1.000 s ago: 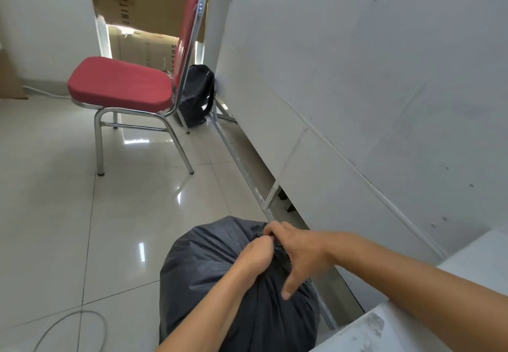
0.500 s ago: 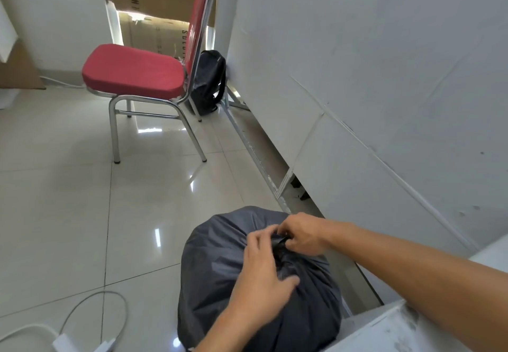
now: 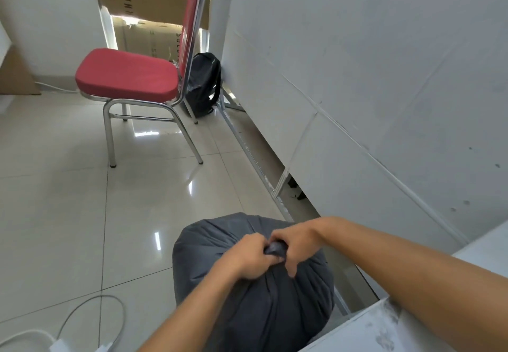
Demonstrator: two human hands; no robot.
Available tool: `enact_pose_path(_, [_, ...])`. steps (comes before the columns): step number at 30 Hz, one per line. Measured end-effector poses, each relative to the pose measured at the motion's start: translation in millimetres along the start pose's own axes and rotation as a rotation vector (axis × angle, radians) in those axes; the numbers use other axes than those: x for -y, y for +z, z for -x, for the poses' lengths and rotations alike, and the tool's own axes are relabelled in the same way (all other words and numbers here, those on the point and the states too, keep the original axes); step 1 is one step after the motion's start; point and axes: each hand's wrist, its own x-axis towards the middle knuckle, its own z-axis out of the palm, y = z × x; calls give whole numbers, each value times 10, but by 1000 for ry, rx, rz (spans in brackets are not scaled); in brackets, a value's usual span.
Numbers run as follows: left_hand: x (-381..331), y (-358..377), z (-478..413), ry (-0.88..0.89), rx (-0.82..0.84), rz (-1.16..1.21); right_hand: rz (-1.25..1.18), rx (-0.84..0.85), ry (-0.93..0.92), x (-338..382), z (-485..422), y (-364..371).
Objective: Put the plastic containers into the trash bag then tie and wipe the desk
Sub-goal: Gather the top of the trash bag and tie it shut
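A full dark grey trash bag [image 3: 220, 244] stands on the tiled floor at the bottom centre, its top gathered into a twisted neck. My left hand [image 3: 248, 258] grips the neck from the left. My right hand [image 3: 297, 244] grips it from the right, fingers curled around the bunched plastic between both hands. The plastic containers are hidden inside the bag. A corner of the white desk [image 3: 412, 329] shows at the bottom right, under my right forearm.
A red padded chair [image 3: 129, 77] with chrome legs stands on the floor ahead. A black backpack [image 3: 204, 82] leans behind it by a white partition wall [image 3: 357, 77]. White cables and a charger [image 3: 63, 344] lie at the bottom left. Cardboard boxes [image 3: 148, 2] stand at the back.
My left hand moved from lying flat over the bag's top to gripping the neck beside my right hand. Both hands now pinch the twisted plastic together. The view shifted slightly.
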Motion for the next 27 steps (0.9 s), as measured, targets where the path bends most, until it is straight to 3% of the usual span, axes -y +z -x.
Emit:
enact_pose_path(4, [16,-220,27,112,189,-1,96,-2,21,-11,-8,15])
enact_pose_path(6, [6,-184,101,134,142,38,68,-9,57,17,-7,-5])
enact_pose_path(10, [-88,27,225,117,-101,-160,56,8,154,43,20,-16])
enact_pose_path(12, [-108,110,278,86,-185,-151,89,34,170,79,46,-11])
enact_pose_path(17, [-103,172,234,8,-103,-123,-13,134,196,165,112,-19])
enact_pose_path(19, [5,200,160,-89,-59,-232,7,103,239,122,136,-28])
enact_pose_path(23, [139,202,56,-294,-53,-229,135,41,275,-24,126,-42])
enact_pose_path(27, [223,269,43,-257,-135,-492,145,10,272,21,97,-51])
